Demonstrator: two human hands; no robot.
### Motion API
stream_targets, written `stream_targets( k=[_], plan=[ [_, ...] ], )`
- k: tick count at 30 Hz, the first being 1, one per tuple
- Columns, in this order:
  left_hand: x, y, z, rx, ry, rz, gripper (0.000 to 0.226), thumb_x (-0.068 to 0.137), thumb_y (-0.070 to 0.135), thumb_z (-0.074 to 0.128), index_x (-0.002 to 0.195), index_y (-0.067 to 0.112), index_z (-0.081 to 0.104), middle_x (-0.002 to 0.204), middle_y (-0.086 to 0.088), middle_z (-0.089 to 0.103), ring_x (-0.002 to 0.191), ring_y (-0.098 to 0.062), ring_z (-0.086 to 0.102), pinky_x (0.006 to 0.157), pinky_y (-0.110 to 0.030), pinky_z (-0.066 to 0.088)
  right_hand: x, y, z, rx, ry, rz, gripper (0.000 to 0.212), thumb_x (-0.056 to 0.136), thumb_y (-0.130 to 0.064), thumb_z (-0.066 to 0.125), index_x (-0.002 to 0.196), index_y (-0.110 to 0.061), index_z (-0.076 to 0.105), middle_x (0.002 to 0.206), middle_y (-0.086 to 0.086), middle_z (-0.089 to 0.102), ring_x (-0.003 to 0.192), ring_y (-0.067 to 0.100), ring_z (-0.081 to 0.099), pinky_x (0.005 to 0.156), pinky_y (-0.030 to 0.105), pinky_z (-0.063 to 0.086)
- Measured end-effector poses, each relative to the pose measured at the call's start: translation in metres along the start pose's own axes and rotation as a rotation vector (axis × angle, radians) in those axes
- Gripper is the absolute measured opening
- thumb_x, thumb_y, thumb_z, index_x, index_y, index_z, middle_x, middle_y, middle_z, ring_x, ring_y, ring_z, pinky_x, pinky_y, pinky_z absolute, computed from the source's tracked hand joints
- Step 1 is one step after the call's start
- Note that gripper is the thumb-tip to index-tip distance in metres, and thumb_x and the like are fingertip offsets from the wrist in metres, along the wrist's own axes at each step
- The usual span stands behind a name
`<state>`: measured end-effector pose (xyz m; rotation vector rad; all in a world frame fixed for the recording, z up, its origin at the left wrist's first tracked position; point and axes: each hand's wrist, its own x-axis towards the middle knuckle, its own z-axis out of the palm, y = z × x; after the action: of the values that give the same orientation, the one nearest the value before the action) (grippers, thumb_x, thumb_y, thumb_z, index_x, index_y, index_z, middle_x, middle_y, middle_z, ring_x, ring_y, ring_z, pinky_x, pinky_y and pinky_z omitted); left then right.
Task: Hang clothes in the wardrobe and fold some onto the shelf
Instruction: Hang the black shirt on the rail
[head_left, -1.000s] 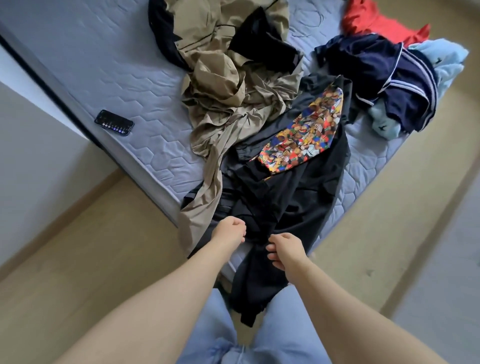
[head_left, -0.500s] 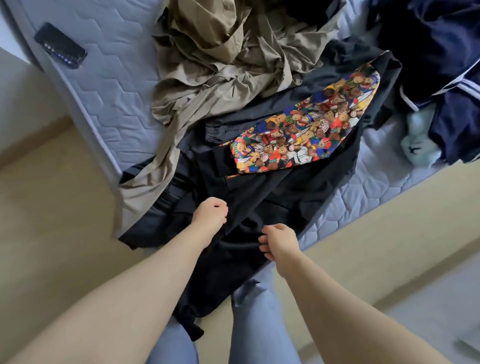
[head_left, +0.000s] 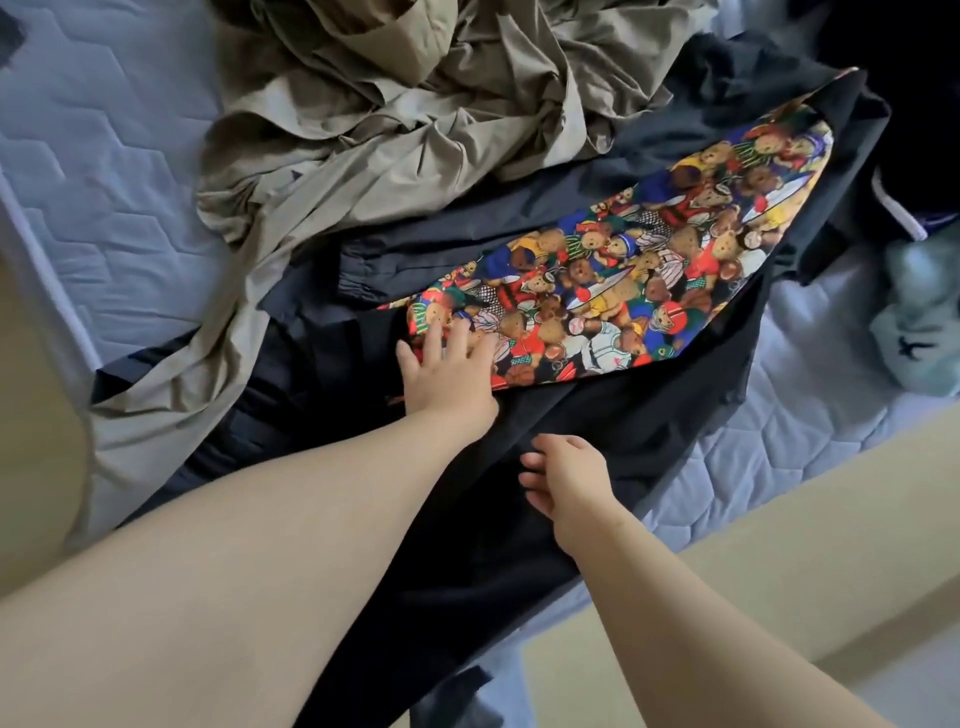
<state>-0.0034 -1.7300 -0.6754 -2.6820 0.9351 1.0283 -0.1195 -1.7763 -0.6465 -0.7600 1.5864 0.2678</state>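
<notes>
The head camera looks steeply down, close over clothes (head_left: 395, 135) on the mattress (head_left: 104, 156).

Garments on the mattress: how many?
4: khaki garment top centre; black jacket with bear-print lining, centre; dark garment top right; pale blue garment far right. More may be hidden underneath.
</notes>
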Motion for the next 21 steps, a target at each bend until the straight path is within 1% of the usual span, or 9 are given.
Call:
stream_targets(
  k=[3, 5, 6, 8, 11, 14, 16, 18, 21],
  plan=[
    [0.009, -0.006, 0.002, 0.105, 0.056, -0.029, 0.044, 0.093, 0.012, 0.046, 0.133, 0.025, 0.036, 0.141, -0.002, 0.040, 0.137, -0.025, 0.025, 0.112, -0.056, 0.004, 0.011, 0.004, -0.004, -0.028, 0.008, 0.005, 0.015, 0.094, -0.016, 0.045, 0.081, -0.017, 0.052, 0.070, -0.001, 0.053, 0.055, 0.012, 0.047, 0.053, 0.022, 0.041],
    [0.010, -0.010, -0.001, 0.103, 0.128, 0.030, 0.032, 0.091, 0.002, 0.036, 0.118, 0.017, 0.044, 0.116, -0.005, 0.058, 0.114, -0.028, 0.049, 0.104, -0.044, 0.025, 0.014, 0.008, -0.005, -0.046, 0.025, 0.012, 0.014, 0.094, -0.017, 0.046, 0.081, -0.018, 0.052, 0.070, -0.001, 0.054, 0.056, 0.013, 0.048, 0.054, 0.023, 0.042],
    [0.009, -0.012, -0.004, 0.066, 0.146, 0.055, 0.032, 0.090, -0.001, 0.034, 0.115, 0.015, 0.044, 0.109, -0.008, 0.061, 0.103, -0.030, 0.053, 0.091, -0.038, 0.033, 0.015, 0.009, -0.005, -0.043, 0.034, 0.012, 0.014, 0.094, -0.018, 0.046, 0.082, -0.018, 0.052, 0.071, -0.001, 0.054, 0.056, 0.013, 0.048, 0.054, 0.023, 0.042],
    [0.008, -0.022, -0.011, -0.080, 0.167, 0.088, 0.035, 0.089, -0.002, 0.031, 0.118, 0.016, 0.042, 0.107, -0.012, 0.060, 0.095, -0.035, 0.052, 0.070, -0.035, 0.034, 0.014, 0.007, -0.003, -0.001, 0.053, -0.004, 0.014, 0.095, -0.024, 0.045, 0.084, -0.019, 0.052, 0.071, -0.001, 0.053, 0.057, 0.013, 0.048, 0.055, 0.025, 0.042],
    [-0.001, -0.039, -0.021, -0.305, 0.068, 0.164, 0.039, 0.088, 0.003, 0.033, 0.120, 0.023, 0.040, 0.114, -0.009, 0.053, 0.088, -0.030, 0.047, 0.068, -0.034, 0.035, 0.011, -0.012, 0.004, 0.147, 0.060, -0.057, 0.027, 0.094, -0.046, 0.041, 0.101, -0.023, 0.051, 0.085, -0.002, 0.055, 0.067, 0.015, 0.051, 0.063, 0.028, 0.045],
    [-0.024, -0.059, -0.022, -0.374, -0.028, 0.213, 0.033, 0.087, 0.013, 0.037, 0.116, 0.028, 0.043, 0.110, -0.008, 0.057, 0.088, -0.031, 0.050, 0.073, -0.033, 0.039, 0.006, -0.044, 0.008, 0.392, 0.055, -0.126, 0.045, 0.087, -0.062, 0.042, 0.114, -0.028, 0.050, 0.102, -0.006, 0.059, 0.089, 0.018, 0.058, 0.070, 0.030, 0.047],
    [-0.044, -0.078, -0.017, -0.390, -0.112, 0.191, 0.029, 0.086, 0.016, 0.038, 0.109, 0.032, 0.046, 0.099, -0.007, 0.058, 0.084, -0.031, 0.051, 0.073, -0.032, 0.040, 0.001, -0.065, 0.010, 0.595, 0.103, -0.189, 0.047, 0.085, -0.057, 0.052, 0.119, -0.025, 0.050, 0.103, -0.007, 0.062, 0.095, 0.016, 0.061, 0.075, 0.031, 0.050],
    [-0.065, -0.103, -0.011, -0.477, -0.193, 0.128, 0.025, 0.084, 0.019, 0.039, 0.100, 0.034, 0.051, 0.082, 0.000, 0.056, 0.077, -0.027, 0.052, 0.068, -0.031, 0.039, -0.007, -0.076, 0.016, 0.659, 0.219, -0.282, 0.053, 0.087, -0.034, 0.061, 0.134, -0.025, 0.040, 0.109, -0.008, 0.057, 0.092, 0.012, 0.060, 0.080, 0.029, 0.052],
    [-0.090, -0.139, -0.005, -0.713, -0.190, -0.041, 0.017, 0.080, 0.020, 0.040, 0.074, 0.029, 0.053, 0.065, 0.003, 0.049, 0.066, -0.022, 0.047, 0.063, -0.031, 0.035, -0.021, -0.073, 0.034, 0.234, 0.313, -0.502, 0.056, 0.086, -0.006, 0.047, 0.133, -0.036, 0.041, 0.098, -0.015, 0.054, 0.078, -0.001, 0.054, 0.062, 0.018, 0.047]
  ],
)
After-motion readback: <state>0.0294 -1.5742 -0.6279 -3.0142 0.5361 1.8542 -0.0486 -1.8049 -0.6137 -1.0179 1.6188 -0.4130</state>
